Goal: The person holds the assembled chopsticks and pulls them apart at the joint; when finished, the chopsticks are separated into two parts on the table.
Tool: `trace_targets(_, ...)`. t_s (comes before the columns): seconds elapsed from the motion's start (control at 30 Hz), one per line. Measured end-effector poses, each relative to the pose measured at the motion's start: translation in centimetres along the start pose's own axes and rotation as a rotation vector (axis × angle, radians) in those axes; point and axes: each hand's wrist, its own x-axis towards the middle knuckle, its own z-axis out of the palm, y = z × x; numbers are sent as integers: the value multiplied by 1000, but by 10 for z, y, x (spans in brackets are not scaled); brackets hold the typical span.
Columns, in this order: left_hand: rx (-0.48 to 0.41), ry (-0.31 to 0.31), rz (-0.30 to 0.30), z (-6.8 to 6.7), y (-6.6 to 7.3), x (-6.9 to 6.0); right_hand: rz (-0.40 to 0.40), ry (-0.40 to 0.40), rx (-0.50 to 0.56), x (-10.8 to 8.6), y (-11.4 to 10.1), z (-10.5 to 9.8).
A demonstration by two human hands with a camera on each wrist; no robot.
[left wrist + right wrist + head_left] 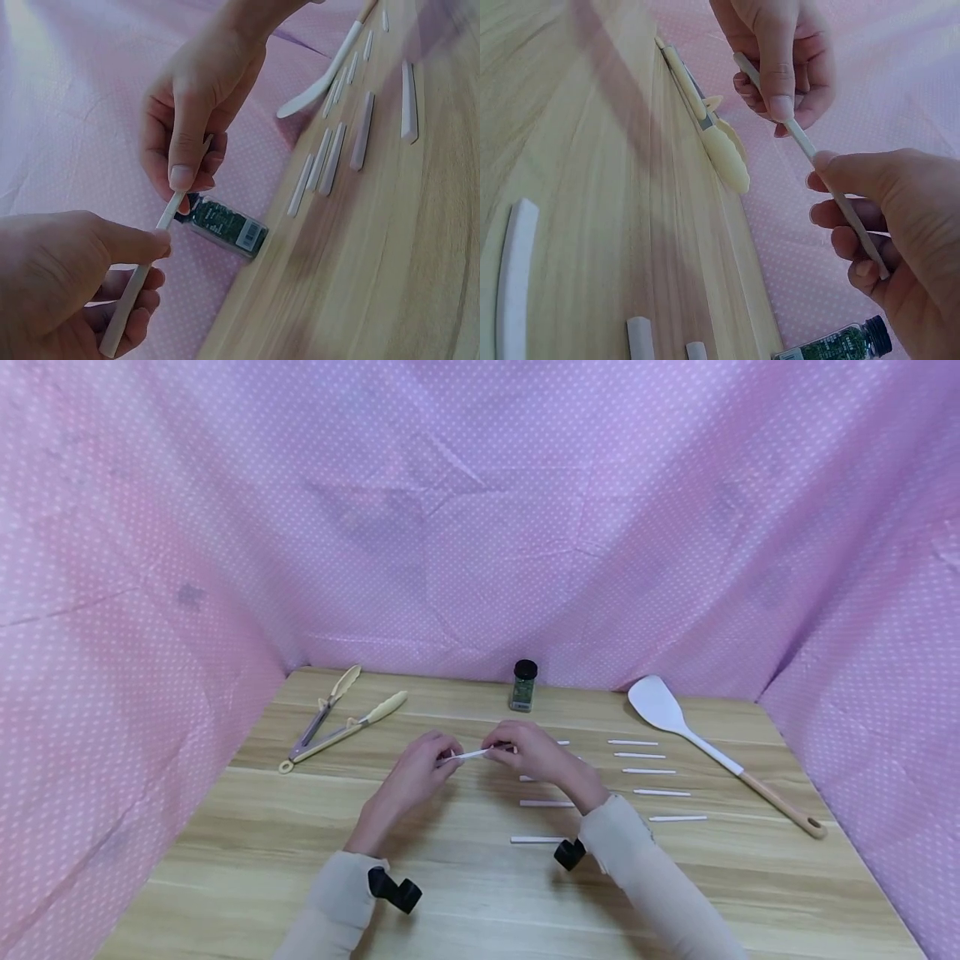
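A slim white stick (pixel 474 753) is held above the wooden table between both hands. My left hand (pixel 420 770) pinches one end between thumb and fingers. From the other side, my right hand (pixel 534 752) grips the opposite end, its thumb lying along the stick (pixel 804 142). In the left wrist view the two thumbs are a short way apart on it. Beneath and beside my right hand lies a column of white sticks (pixel 538 840), partly covered by that hand and forearm. Further right is a second column of slimmer white sticks (pixel 678 818) with narrowed tips.
A small jar of green flakes (pixel 522 690) with a black lid stands at the table's back edge. Cream-tipped tongs (pixel 328 745) lie spread at the left. A white spatula (pixel 654 703) with a wooden handle lies at the right. Pink dotted cloth (pixel 480 527) encloses the table.
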Motion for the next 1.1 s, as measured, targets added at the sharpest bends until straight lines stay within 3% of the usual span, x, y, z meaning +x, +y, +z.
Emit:
trace_targets(0.53,-1,-19,50,0,8,5,-67,2,-6,-4,-3,-1)
trace_targets(0.9,0,-47,66,1,10,6,-74,6,-33,-6,-3,-1)
trace_targets(1.1,-22,-49,100,-3,11,7,-52,26,15,-9,-4,-3)
